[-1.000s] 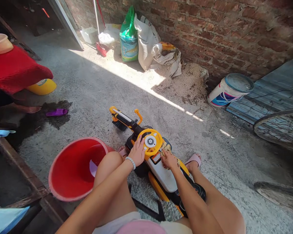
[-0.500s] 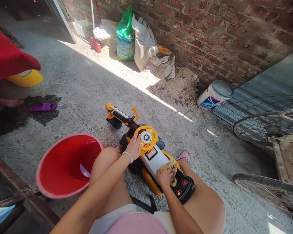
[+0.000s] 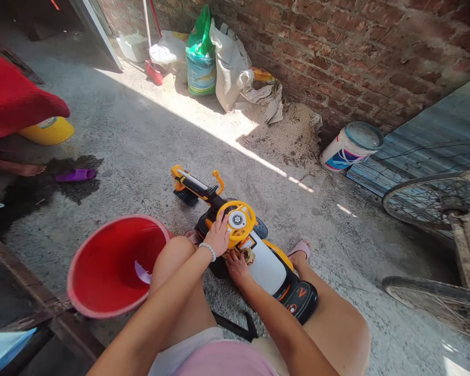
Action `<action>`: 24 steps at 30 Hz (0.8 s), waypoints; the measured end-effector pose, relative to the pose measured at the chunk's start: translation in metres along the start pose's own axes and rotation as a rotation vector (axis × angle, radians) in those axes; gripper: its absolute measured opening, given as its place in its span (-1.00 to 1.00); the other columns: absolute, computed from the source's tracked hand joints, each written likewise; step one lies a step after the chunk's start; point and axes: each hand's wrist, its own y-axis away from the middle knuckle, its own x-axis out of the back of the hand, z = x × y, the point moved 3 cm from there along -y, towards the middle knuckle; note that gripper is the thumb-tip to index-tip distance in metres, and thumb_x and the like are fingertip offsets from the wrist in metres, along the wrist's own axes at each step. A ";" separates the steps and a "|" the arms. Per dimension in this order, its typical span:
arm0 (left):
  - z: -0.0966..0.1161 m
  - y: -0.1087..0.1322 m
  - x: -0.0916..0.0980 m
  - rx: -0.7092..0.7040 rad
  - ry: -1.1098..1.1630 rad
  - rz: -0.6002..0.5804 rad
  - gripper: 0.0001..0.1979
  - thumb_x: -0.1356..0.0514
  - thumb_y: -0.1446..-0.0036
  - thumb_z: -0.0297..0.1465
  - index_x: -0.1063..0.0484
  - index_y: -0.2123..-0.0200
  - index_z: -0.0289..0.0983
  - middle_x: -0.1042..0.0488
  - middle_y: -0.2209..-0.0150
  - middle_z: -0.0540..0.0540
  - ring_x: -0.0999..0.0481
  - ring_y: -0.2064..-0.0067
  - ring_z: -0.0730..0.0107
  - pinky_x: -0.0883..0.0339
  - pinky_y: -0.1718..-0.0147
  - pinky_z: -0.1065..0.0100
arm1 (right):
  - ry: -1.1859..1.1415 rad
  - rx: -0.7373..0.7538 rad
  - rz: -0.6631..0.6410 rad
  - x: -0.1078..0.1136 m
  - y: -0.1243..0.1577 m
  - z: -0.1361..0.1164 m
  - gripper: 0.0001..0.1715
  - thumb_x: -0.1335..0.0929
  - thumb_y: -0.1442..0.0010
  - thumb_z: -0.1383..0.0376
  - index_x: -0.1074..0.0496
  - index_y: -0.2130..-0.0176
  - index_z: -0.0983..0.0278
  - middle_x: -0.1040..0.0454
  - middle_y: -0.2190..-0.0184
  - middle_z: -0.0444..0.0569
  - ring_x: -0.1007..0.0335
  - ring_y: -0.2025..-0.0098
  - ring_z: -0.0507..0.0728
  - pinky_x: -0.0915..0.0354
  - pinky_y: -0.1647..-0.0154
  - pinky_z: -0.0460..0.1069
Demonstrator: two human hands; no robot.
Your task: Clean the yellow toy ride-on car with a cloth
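A yellow, white and black toy ride-on digger (image 3: pixel 264 266) stands on the concrete between my knees. My left hand (image 3: pixel 218 236) grips the left rim of its yellow steering wheel (image 3: pixel 237 222), fingers curled over it. My right hand (image 3: pixel 237 263) presses a crumpled yellowish rag (image 3: pixel 246 256) against the toy's body just under the wheel, at the left side of the white seat. The toy's digger arm (image 3: pixel 194 185) points away from me.
A red bucket (image 3: pixel 113 266) with a little water lies tilted by my left knee. Sacks (image 3: pixel 227 62) and a sand pile sit by the brick wall, a paint bucket (image 3: pixel 350 146) to the right, bicycle wheels (image 3: pixel 434 203) at far right. Another person's foot (image 3: pixel 27 168) and a purple slipper (image 3: pixel 75 175) lie left.
My right hand moved with the rag from the rear of the white seat forward and left to under the steering wheel. My left hand stayed on the wheel.
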 end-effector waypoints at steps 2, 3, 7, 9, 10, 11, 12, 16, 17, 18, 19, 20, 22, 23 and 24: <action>0.001 0.000 0.001 0.005 -0.015 0.000 -0.29 0.00 -0.39 -0.37 0.01 -0.56 -0.33 0.15 -0.59 -0.32 -0.30 -0.41 -0.16 -0.27 -0.36 -0.09 | 0.008 0.001 -0.019 -0.003 -0.007 0.003 -0.44 -0.24 -0.39 0.43 -0.51 -0.27 0.23 -0.45 -0.33 0.18 -0.16 -0.47 0.42 -0.25 -0.38 0.42; 0.001 0.001 0.001 0.005 -0.023 -0.002 -0.29 0.00 -0.39 -0.37 0.01 -0.56 -0.32 0.15 -0.60 -0.32 -0.31 -0.41 -0.16 -0.28 -0.35 -0.08 | 0.012 -0.001 -0.037 -0.008 -0.005 0.003 -0.44 -0.25 -0.36 0.44 -0.54 -0.24 0.21 -0.49 -0.29 0.16 -0.18 -0.46 0.41 -0.27 -0.37 0.39; 0.000 0.001 0.001 0.000 -0.032 -0.006 -0.29 0.01 -0.40 -0.36 0.00 -0.56 -0.33 0.14 -0.59 -0.32 -0.31 -0.41 -0.17 -0.34 -0.32 -0.10 | 0.017 -0.038 -0.088 -0.030 0.037 0.001 -0.41 -0.28 -0.29 0.45 -0.55 -0.23 0.17 -0.57 -0.20 0.16 -0.27 -0.39 0.40 -0.35 -0.26 0.33; 0.000 0.000 0.000 0.004 -0.026 -0.004 -0.30 0.01 -0.40 -0.36 0.00 -0.55 -0.36 0.15 -0.60 -0.33 -0.30 -0.42 -0.18 -0.34 -0.32 -0.11 | -0.006 -0.068 -0.098 -0.033 0.068 0.003 -0.41 -0.27 -0.33 0.43 -0.52 -0.26 0.16 -0.57 -0.19 0.18 -0.29 -0.37 0.38 -0.36 -0.20 0.32; 0.000 0.000 0.000 0.005 -0.021 -0.003 -0.30 0.02 -0.40 -0.36 -0.01 -0.55 -0.37 0.15 -0.59 -0.34 -0.29 -0.42 -0.18 -0.33 -0.33 -0.11 | -0.025 -0.086 -0.110 -0.031 0.082 0.004 -0.44 -0.26 -0.36 0.41 -0.52 -0.25 0.15 -0.56 -0.20 0.18 -0.28 -0.36 0.38 -0.36 -0.19 0.32; 0.001 -0.001 0.000 0.004 -0.017 0.000 -0.30 0.02 -0.40 -0.36 -0.02 -0.55 -0.38 0.16 -0.59 -0.35 -0.29 -0.42 -0.18 -0.32 -0.33 -0.12 | -0.045 -0.110 -0.126 -0.028 0.095 0.006 -0.47 -0.25 -0.38 0.39 -0.54 -0.22 0.14 -0.55 -0.21 0.19 -0.28 -0.35 0.38 -0.35 -0.18 0.32; 0.001 -0.001 0.000 0.001 -0.012 0.005 -0.30 0.02 -0.40 -0.36 -0.02 -0.55 -0.38 0.15 -0.59 -0.35 -0.29 -0.43 -0.18 -0.31 -0.34 -0.12 | -0.067 -0.139 -0.143 -0.024 0.106 0.008 -0.50 -0.24 -0.39 0.39 -0.57 -0.18 0.15 -0.54 -0.21 0.20 -0.29 -0.34 0.38 -0.34 -0.18 0.32; 0.002 -0.003 0.001 0.020 -0.008 0.009 -0.31 0.01 -0.40 -0.35 -0.07 -0.53 -0.37 0.15 -0.59 -0.36 -0.30 -0.41 -0.21 -0.34 -0.30 -0.13 | -0.153 -0.288 -0.159 -0.007 0.128 0.013 -0.53 -0.24 -0.37 0.41 -0.61 -0.09 0.20 -0.52 -0.22 0.19 -0.34 -0.27 0.37 -0.29 -0.25 0.31; 0.002 -0.003 0.001 0.029 -0.011 0.005 -0.32 0.00 -0.39 -0.35 -0.07 -0.53 -0.37 0.16 -0.59 -0.36 -0.32 -0.41 -0.22 -0.35 -0.29 -0.14 | -0.174 -0.340 -0.139 -0.004 0.130 0.015 -0.50 -0.24 -0.36 0.41 -0.59 -0.14 0.19 -0.49 -0.26 0.17 -0.34 -0.28 0.36 -0.29 -0.27 0.29; 0.002 -0.004 0.002 0.035 -0.015 0.003 -0.31 0.00 -0.39 -0.36 -0.08 -0.53 -0.37 0.16 -0.59 -0.36 -0.33 -0.40 -0.22 -0.36 -0.29 -0.14 | -0.189 -0.404 -0.116 -0.001 0.131 0.019 -0.46 -0.24 -0.35 0.41 -0.54 -0.21 0.18 -0.44 -0.31 0.15 -0.32 -0.31 0.36 -0.29 -0.28 0.27; 0.002 -0.004 0.002 0.036 -0.017 0.003 -0.31 -0.01 -0.39 -0.36 -0.08 -0.53 -0.37 0.17 -0.60 -0.35 -0.33 -0.40 -0.22 -0.35 -0.30 -0.13 | -0.197 -0.480 -0.093 0.003 0.132 0.025 -0.40 -0.24 -0.33 0.41 -0.48 -0.28 0.17 -0.38 -0.37 0.14 -0.28 -0.34 0.36 -0.30 -0.28 0.26; 0.002 -0.004 0.002 0.031 -0.019 0.003 -0.31 -0.01 -0.38 -0.37 -0.07 -0.53 -0.37 0.17 -0.60 -0.35 -0.32 -0.40 -0.21 -0.33 -0.31 -0.13 | -0.202 -0.569 -0.077 0.006 0.134 0.033 -0.33 -0.24 -0.31 0.42 -0.41 -0.35 0.16 -0.32 -0.42 0.13 -0.23 -0.38 0.36 -0.31 -0.27 0.25; 0.002 -0.005 0.003 0.020 -0.019 0.001 -0.30 -0.01 -0.38 -0.38 -0.05 -0.54 -0.38 0.18 -0.60 -0.35 -0.31 -0.41 -0.20 -0.31 -0.33 -0.13 | -0.210 -0.765 -0.051 0.014 0.136 0.054 -0.23 -0.23 -0.30 0.42 -0.30 -0.44 0.15 -0.20 -0.50 0.13 -0.14 -0.45 0.39 -0.36 -0.23 0.27; 0.002 -0.005 0.003 0.020 -0.019 0.001 -0.30 0.00 -0.38 -0.38 -0.05 -0.54 -0.38 0.18 -0.60 -0.35 -0.31 -0.41 -0.20 -0.31 -0.33 -0.13 | -0.221 -0.862 -0.039 0.018 0.136 0.065 -0.21 -0.22 -0.30 0.40 -0.26 -0.46 0.16 -0.15 -0.52 0.14 -0.11 -0.46 0.39 -0.37 -0.22 0.28; 0.002 -0.005 0.004 0.022 -0.018 0.001 -0.30 0.00 -0.38 -0.37 -0.05 -0.54 -0.37 0.17 -0.60 -0.34 -0.32 -0.41 -0.20 -0.32 -0.32 -0.12 | -0.243 -0.946 -0.033 0.023 0.136 0.075 -0.20 -0.22 -0.31 0.38 -0.23 -0.48 0.17 -0.11 -0.53 0.16 -0.10 -0.47 0.40 -0.37 -0.22 0.27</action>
